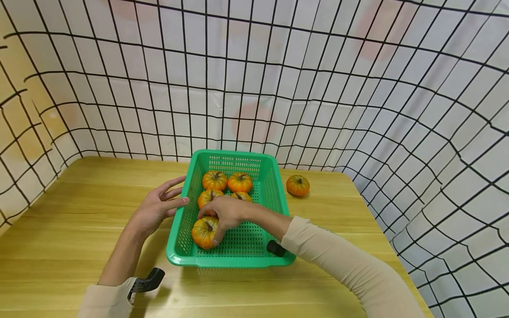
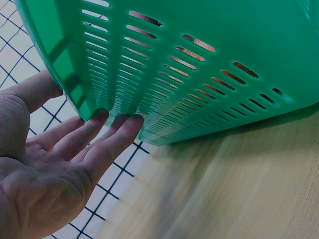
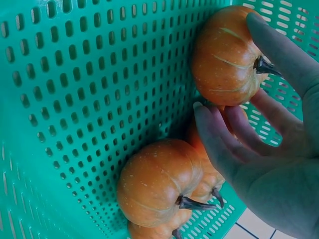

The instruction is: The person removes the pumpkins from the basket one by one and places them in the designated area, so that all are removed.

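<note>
A green plastic basket [image 1: 234,262] with slotted walls stands on the wooden table. Inside it, my right hand [image 1: 228,212] grips a small orange pumpkin [image 1: 203,235] at the near left corner, thumb on one side and fingers on the other. The right wrist view shows this pumpkin [image 3: 224,59] with its dark stem toward the palm. Several more pumpkins [image 1: 240,182] sit farther back in the basket, one partly behind the right hand. At the basket's left side, my left hand [image 1: 153,211] has its thumb at the rim and its loosely extended fingers [image 2: 112,142] along the outer wall.
Another small pumpkin [image 1: 298,185] lies on the table [image 1: 99,194] to the right of the basket. A white sheet with a black wire grid [image 1: 246,79] rises behind the table and along its sides. Each wrist carries a black camera mount [image 1: 149,281].
</note>
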Available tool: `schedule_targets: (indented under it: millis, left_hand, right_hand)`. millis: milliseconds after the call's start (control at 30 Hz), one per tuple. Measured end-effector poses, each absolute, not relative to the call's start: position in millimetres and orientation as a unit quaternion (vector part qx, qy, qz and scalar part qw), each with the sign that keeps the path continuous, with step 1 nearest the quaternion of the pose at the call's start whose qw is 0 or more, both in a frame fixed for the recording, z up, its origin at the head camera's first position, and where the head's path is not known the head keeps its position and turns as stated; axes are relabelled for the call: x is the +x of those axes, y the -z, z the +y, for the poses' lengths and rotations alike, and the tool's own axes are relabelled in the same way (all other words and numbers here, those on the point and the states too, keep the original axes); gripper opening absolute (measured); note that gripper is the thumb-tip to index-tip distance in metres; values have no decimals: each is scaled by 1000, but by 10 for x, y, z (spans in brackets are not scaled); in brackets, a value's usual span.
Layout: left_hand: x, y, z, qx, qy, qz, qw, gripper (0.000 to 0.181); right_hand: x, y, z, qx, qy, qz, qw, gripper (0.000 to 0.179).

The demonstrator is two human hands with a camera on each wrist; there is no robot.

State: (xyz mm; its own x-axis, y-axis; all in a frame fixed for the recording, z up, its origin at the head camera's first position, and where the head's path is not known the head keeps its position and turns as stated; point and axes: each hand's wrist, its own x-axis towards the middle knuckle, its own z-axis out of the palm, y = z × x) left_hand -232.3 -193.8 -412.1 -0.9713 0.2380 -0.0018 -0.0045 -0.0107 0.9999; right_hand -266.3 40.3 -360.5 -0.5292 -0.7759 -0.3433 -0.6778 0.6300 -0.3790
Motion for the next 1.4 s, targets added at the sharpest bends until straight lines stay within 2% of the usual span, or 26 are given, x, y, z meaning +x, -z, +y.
schedule_targets:
  millis: [900,1400]
  left_hand:
    - [-2316,4110,-1934,83,-711,692,89,78]
    - [-2321,4108,-1932,82,-711,692,91,78]
  right_hand:
    - [-2679,3626,385,-427,95,868,237,71]
    - [-2692,3502,429,-400,108,881,227,78]
